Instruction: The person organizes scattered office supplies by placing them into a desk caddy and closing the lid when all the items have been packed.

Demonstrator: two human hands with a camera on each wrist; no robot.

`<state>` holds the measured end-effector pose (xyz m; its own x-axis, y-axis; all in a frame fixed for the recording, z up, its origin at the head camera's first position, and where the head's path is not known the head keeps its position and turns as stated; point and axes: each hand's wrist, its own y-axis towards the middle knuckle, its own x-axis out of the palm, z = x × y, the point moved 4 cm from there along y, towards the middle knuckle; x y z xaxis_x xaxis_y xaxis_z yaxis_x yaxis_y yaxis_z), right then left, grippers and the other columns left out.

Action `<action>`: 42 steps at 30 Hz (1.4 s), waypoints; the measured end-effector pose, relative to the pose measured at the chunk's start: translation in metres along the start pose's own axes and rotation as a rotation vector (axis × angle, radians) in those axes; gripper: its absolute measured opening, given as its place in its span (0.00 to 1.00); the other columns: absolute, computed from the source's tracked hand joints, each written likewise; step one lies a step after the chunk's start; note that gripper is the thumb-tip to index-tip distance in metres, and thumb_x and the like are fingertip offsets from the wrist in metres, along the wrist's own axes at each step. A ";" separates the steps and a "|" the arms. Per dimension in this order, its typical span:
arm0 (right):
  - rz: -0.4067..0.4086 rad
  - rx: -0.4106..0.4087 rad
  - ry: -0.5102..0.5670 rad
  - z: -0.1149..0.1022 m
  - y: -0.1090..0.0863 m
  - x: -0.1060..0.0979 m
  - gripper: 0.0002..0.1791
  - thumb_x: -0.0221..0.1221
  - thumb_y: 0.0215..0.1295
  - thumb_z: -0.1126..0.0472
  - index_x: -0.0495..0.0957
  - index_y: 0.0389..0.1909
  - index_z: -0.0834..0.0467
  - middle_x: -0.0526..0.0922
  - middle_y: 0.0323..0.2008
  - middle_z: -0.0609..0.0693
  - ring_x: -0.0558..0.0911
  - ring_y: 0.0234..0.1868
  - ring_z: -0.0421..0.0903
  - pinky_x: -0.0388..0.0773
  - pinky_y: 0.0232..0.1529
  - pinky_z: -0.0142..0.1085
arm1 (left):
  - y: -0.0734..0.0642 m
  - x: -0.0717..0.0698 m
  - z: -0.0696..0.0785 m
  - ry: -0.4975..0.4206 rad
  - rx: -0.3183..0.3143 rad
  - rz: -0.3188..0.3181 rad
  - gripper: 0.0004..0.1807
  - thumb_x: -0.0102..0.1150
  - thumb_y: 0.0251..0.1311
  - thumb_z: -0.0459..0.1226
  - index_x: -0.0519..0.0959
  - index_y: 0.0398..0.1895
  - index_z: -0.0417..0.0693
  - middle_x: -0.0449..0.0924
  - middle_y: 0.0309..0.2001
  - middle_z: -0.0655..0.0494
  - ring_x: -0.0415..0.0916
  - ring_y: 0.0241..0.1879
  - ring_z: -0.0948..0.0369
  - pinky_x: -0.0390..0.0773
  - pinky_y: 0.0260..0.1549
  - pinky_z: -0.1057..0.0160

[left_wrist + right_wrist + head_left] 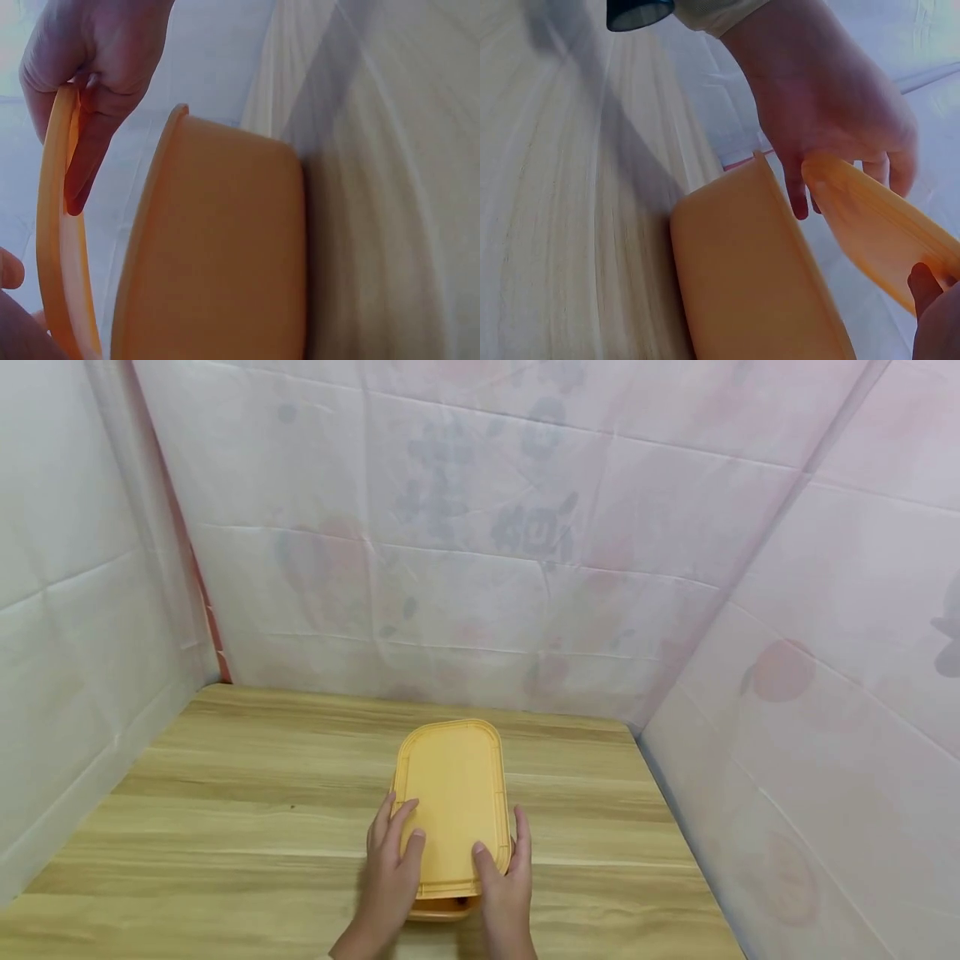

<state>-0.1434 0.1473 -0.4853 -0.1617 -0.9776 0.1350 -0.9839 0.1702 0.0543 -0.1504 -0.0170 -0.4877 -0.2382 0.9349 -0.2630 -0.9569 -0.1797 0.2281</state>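
A yellow rectangular lid with rounded corners is held between both hands, tilted above an orange-yellow plastic box. In the left wrist view the lid is apart from the rim of the box, with a gap between them. My left hand grips the lid's left edge, thumb on top. My right hand grips the near right corner, thumb on the top face and fingers beneath. The right wrist view shows the box standing on the table. The inside of the box is mostly hidden under the lid.
The wood-grain table carries the box near its front. Pale printed sheets hang as walls at the back, the left and the right of the table.
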 end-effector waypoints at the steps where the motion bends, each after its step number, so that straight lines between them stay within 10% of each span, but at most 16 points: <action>1: 0.004 -0.004 -0.005 -0.001 0.000 0.000 0.44 0.61 0.64 0.57 0.44 0.74 0.41 0.46 0.74 0.53 0.63 0.67 0.52 0.72 0.56 0.33 | 0.002 -0.001 0.003 0.025 0.028 0.003 0.22 0.47 0.71 0.45 0.67 0.66 0.54 0.43 0.75 0.52 0.41 0.73 0.49 0.56 0.61 0.34; 6: 0.003 -0.046 0.012 -0.005 0.000 0.004 0.44 0.60 0.65 0.60 0.45 0.73 0.36 0.51 0.72 0.53 0.64 0.67 0.52 0.71 0.57 0.33 | 0.023 -0.002 0.033 0.192 0.167 -0.019 0.27 0.51 0.68 0.46 0.63 0.69 0.51 0.48 0.74 0.48 0.41 0.73 0.49 0.57 0.61 0.35; 17: 0.019 -0.129 -0.061 -0.012 -0.010 0.016 0.43 0.58 0.67 0.59 0.43 0.73 0.35 0.60 0.68 0.55 0.68 0.63 0.53 0.76 0.51 0.34 | 0.075 0.029 0.085 0.373 0.138 -0.300 0.48 0.35 0.56 0.73 0.37 0.76 0.68 0.24 0.76 0.49 0.22 0.74 0.48 0.39 0.59 0.24; 34: -0.103 -0.412 0.164 -0.017 -0.015 0.022 0.35 0.49 0.72 0.65 0.44 0.75 0.58 0.72 0.57 0.58 0.76 0.54 0.44 0.77 0.50 0.33 | 0.078 0.035 0.093 0.306 0.099 -0.257 0.49 0.52 0.58 0.57 0.32 0.75 0.73 0.24 0.76 0.53 0.24 0.75 0.52 0.43 0.62 0.29; 42: -0.103 -0.526 0.099 -0.017 -0.015 0.024 0.36 0.50 0.71 0.56 0.47 0.73 0.62 0.71 0.57 0.62 0.76 0.55 0.42 0.74 0.51 0.29 | 0.074 0.026 0.102 0.230 0.141 -0.211 0.50 0.52 0.57 0.48 0.30 0.74 0.73 0.26 0.77 0.55 0.28 0.75 0.56 0.49 0.67 0.38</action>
<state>-0.1307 0.1236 -0.4657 -0.0335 -0.9804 0.1941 -0.8192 0.1382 0.5566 -0.2108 0.0247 -0.3820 -0.0838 0.8505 -0.5192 -0.9604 0.0699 0.2695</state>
